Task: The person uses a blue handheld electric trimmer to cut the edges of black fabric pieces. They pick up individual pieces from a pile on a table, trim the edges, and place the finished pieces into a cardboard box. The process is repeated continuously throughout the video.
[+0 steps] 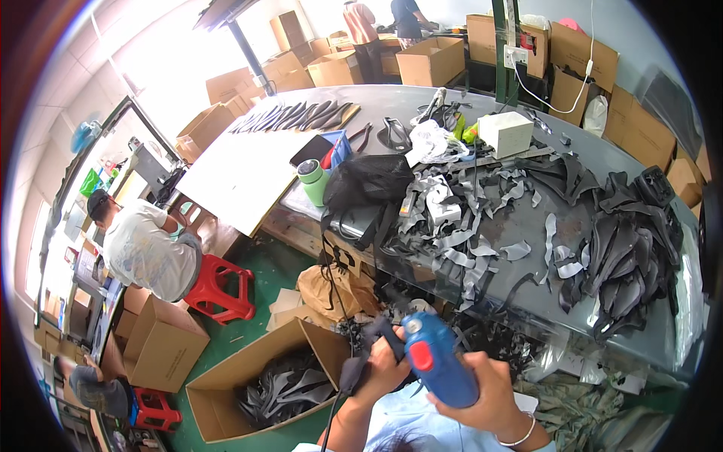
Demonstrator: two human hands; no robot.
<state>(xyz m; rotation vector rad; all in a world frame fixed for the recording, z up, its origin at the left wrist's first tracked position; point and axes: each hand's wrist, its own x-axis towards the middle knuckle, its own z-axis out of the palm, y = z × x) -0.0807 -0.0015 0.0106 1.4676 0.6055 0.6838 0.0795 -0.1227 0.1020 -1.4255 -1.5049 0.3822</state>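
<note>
A blue handheld power tool with a red button [452, 373] is wrapped in the fingers of my right hand [493, 392], low in the middle of the head view. Close to the tool's front end, my left hand [382, 371] is closed on a dark, curved piece of material [355, 371]. The far end of that piece is partly hidden by my fingers and the tool. A black cord [337, 301] hangs down past my left hand.
An open cardboard box [215, 410] with black cut pieces stands below left. Grey scraps [459, 260] and a heap of black pieces [633, 248] cover the table [520, 218]. A green bottle [311, 184] stands near a black bag [369, 181]. A person on a red stool [226, 290] sits left.
</note>
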